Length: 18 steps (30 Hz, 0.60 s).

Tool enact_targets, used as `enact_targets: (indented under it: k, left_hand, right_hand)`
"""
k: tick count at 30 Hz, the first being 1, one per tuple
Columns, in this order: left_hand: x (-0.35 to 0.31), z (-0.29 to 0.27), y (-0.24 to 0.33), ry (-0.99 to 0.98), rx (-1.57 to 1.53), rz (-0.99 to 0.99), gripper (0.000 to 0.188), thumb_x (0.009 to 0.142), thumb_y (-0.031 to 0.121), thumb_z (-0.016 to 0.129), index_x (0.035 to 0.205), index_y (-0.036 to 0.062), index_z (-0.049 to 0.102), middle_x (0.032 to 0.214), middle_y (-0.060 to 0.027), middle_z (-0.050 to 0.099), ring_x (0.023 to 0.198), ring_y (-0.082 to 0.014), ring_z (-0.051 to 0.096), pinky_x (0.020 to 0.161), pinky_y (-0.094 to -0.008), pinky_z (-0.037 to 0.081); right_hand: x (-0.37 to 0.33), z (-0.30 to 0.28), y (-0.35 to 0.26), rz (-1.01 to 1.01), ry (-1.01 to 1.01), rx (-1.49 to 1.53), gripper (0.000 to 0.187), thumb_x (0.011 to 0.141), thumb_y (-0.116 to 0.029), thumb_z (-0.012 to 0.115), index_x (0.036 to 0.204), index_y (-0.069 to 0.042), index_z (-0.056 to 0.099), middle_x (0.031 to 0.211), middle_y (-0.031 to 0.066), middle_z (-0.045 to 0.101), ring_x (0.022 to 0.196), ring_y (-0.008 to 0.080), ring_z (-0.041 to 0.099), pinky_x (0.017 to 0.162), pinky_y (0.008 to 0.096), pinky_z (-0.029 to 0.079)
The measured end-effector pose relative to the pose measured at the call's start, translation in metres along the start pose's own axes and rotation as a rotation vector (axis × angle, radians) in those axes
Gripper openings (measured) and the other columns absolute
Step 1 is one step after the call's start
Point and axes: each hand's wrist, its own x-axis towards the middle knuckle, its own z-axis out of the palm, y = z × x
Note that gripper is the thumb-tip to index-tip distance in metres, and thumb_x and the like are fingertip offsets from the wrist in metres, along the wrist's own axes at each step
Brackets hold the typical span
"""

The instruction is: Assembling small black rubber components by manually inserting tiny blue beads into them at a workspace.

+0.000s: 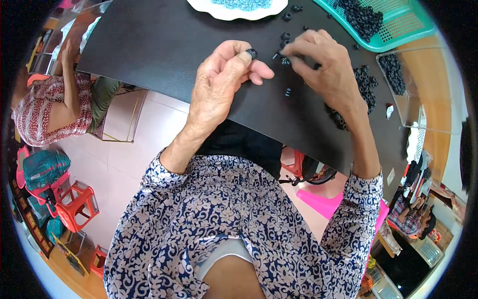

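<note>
My left hand [219, 79] is closed in a pinch, with a small black round plastic part [252, 53] between thumb and forefinger above the dark table [164, 45]. To its right, my right hand [326, 67] reaches down with curled fingers. Its thumb and forefinger are apart, close to a few small metallic coils [285, 62] that look like springs. More of these small coils [288, 92] lie nearer me. Loose black parts [286, 36] sit beyond the right fingertips, and a heap of them [366, 84] is partly hidden behind that hand.
A white scalloped plate [206, 10] of small light-blue pieces stands at the far edge. Far right is a green plastic basket [398, 42] with black parts, beside a clear tray [408, 109] holding more. Another person [55, 107] sits at left; red stools [74, 207] stand below.
</note>
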Motion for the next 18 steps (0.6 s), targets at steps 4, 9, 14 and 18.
enact_targets:
  k: [4,9,14,18]
  left_hand:
    - [-0.001,-0.001,-0.001,-0.026,0.111,0.020,0.021,0.099,0.017,0.047,0.104,-0.0020,0.055,0.087,-0.0126,0.069,0.076,-0.0096,0.058,0.076,-0.0231,0.048]
    - [-0.001,-0.002,-0.006,-0.045,0.194,0.059,0.022,0.099,0.017,0.047,0.104,-0.0031,0.056,0.087,-0.0116,0.069,0.074,-0.0091,0.058,0.075,-0.0228,0.048]
    - [-0.001,-0.001,-0.006,-0.038,0.208,0.060,0.021,0.099,0.016,0.048,0.104,-0.0031,0.055,0.086,-0.0109,0.069,0.074,-0.0091,0.058,0.075,-0.0230,0.049]
    - [-0.001,-0.001,-0.007,-0.044,0.196,0.054,0.021,0.098,0.016,0.048,0.104,-0.0029,0.055,0.085,-0.0108,0.068,0.074,-0.0090,0.057,0.075,-0.0229,0.048]
  right_hand:
    - [-0.009,-0.001,0.006,0.029,-0.049,-0.096,0.016,0.077,-0.003,0.064,0.092,-0.007,0.068,0.088,0.0071,0.063,0.085,0.0256,0.058,0.076,0.0338,0.047]
    - [-0.014,-0.005,0.011,0.082,0.002,-0.074,0.015,0.077,-0.005,0.065,0.092,-0.007,0.068,0.087,0.0073,0.063,0.086,0.0253,0.058,0.078,0.0342,0.047]
    - [-0.017,-0.001,0.004,0.060,0.005,-0.026,0.016,0.076,-0.006,0.066,0.092,-0.009,0.068,0.089,0.0068,0.064,0.086,0.0242,0.058,0.077,0.0342,0.046]
    - [-0.016,0.008,-0.007,0.082,0.039,-0.068,0.017,0.075,-0.006,0.067,0.092,-0.010,0.068,0.084,0.0051,0.065,0.079,0.0229,0.058,0.073,0.0339,0.044]
